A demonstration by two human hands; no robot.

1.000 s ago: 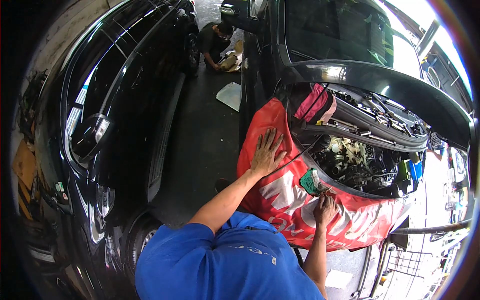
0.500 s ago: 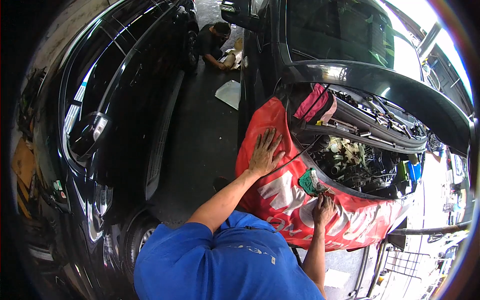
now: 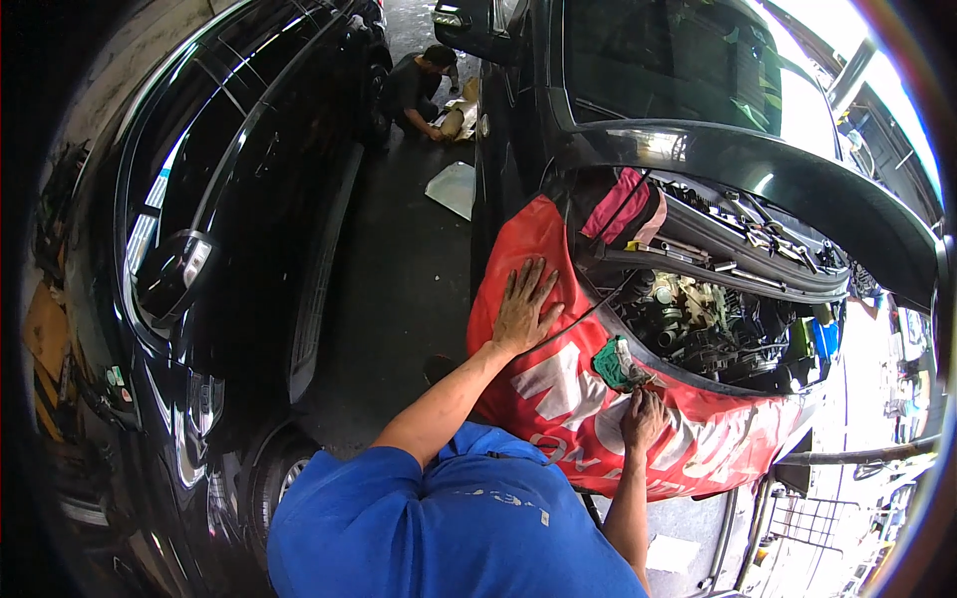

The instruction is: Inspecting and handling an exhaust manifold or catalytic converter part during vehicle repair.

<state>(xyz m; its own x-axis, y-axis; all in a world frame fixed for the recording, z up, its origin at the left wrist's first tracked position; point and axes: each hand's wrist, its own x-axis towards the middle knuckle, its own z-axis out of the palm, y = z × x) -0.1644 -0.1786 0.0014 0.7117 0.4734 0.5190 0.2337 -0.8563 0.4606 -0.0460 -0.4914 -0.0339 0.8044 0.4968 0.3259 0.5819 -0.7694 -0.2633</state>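
Observation:
My left hand (image 3: 518, 317) lies flat on a red fender cover (image 3: 498, 284) with white lettering, its fingers spread and darkened with grime. The cover is draped over the front of a dark car (image 3: 511, 159). My right hand (image 3: 645, 421) rests lower on the same cover, fingers curled together. Just beyond its fingertips lies a crumpled green and whitish rag (image 3: 616, 365); whether the fingers pinch its edge or something small is hidden. Past the cover, the engine bay (image 3: 703, 324) is exposed under the raised hood (image 3: 728, 148).
Several hand tools (image 3: 763, 224) lie along the cowl, beside a pink cloth (image 3: 613, 207). A second black car (image 3: 269, 199) stands to the left. Between the cars, a person (image 3: 414, 88) crouches on the floor near a flat pale sheet (image 3: 452, 189). A wire rack (image 3: 807, 523) is at lower right.
Both my hands keep their places on the cover. The view has shifted slightly, and the crouching person's head and arm have moved a little.

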